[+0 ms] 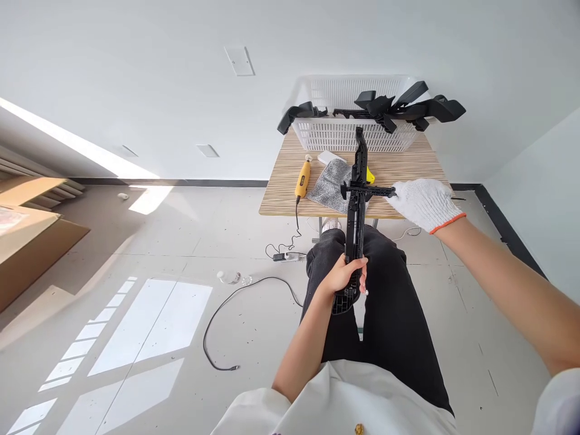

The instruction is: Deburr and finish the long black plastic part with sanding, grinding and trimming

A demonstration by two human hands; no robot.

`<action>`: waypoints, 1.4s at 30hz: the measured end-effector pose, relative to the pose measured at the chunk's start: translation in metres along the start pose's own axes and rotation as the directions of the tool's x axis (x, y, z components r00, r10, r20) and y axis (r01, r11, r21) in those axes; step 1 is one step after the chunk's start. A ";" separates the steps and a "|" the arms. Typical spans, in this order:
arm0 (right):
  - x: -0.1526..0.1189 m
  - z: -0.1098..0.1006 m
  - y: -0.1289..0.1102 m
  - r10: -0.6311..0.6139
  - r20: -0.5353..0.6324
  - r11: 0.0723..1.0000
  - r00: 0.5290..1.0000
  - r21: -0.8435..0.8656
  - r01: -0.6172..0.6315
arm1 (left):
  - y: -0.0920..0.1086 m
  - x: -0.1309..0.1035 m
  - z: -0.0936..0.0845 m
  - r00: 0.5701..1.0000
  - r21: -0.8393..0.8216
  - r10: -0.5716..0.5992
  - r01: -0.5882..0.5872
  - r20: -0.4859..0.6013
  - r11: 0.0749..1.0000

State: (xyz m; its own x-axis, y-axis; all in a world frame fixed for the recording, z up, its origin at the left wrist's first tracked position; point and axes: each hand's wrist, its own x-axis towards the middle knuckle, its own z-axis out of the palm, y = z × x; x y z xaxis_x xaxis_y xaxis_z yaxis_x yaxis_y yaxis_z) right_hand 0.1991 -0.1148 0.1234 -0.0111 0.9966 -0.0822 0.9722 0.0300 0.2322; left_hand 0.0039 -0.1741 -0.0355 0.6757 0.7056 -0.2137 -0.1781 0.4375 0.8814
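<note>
Black part [352,226], long axis (nearly straight) forward

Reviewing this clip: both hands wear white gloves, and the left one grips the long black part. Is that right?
Not quite: in the head view, the left hand is bare; only the right hand is gloved. The left does grip the long black part.

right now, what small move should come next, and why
Perhaps steady the black caliper-like tool in your gloved right hand, since it appears to cross the long black part that your bare left hand grips near its lower end.
</note>
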 end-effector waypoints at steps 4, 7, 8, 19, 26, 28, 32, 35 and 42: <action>0.000 0.006 0.004 0.011 0.014 1.000 1.000 0.020 -0.011 | 0.001 -0.002 -0.002 1.000 0.003 -0.015 0.015 0.022 1.000; 0.001 0.010 0.005 0.012 -0.011 1.000 1.000 0.010 -0.012 | -0.001 0.000 -0.005 0.999 -0.025 0.000 0.001 0.038 1.000; 0.001 0.011 0.005 0.012 -0.018 1.000 1.000 0.007 -0.012 | -0.003 0.001 -0.006 0.999 -0.035 0.004 -0.002 0.046 0.999; 0.005 0.018 0.002 0.060 -0.022 0.996 0.998 0.065 -0.059 | -0.008 0.002 -0.012 0.999 -0.080 -0.014 0.017 0.036 0.997; 0.002 0.014 0.003 0.027 -0.074 0.999 0.997 0.026 -0.026 | -0.007 0.002 -0.009 1.000 -0.037 -0.018 0.018 0.004 0.999; 0.000 0.012 0.005 -0.009 -0.097 1.000 0.995 0.011 0.010 | -0.007 0.002 -0.007 1.000 -0.044 -0.005 0.006 0.003 0.999; -0.001 0.012 0.009 -0.008 -0.097 0.999 0.995 0.049 0.013 | -0.007 0.001 -0.005 1.000 -0.066 0.003 -0.003 0.004 0.998; 0.000 0.015 0.010 0.026 -0.077 0.995 0.997 0.101 -0.019 | -0.006 0.001 -0.005 1.000 -0.060 -0.003 0.003 0.001 0.998; 0.000 0.017 0.009 0.018 -0.110 0.996 0.994 0.092 -0.008 | -0.002 0.001 -0.003 1.000 -0.002 -0.008 0.008 0.018 1.000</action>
State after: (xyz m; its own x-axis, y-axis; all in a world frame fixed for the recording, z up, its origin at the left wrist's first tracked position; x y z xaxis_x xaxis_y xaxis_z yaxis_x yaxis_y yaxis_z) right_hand 0.2123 -0.1154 0.1086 -0.0193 0.9994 0.0292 0.9897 0.0150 0.1423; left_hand 0.0025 -0.1728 -0.0388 0.6898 0.6921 -0.2127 -0.1747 0.4442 0.8787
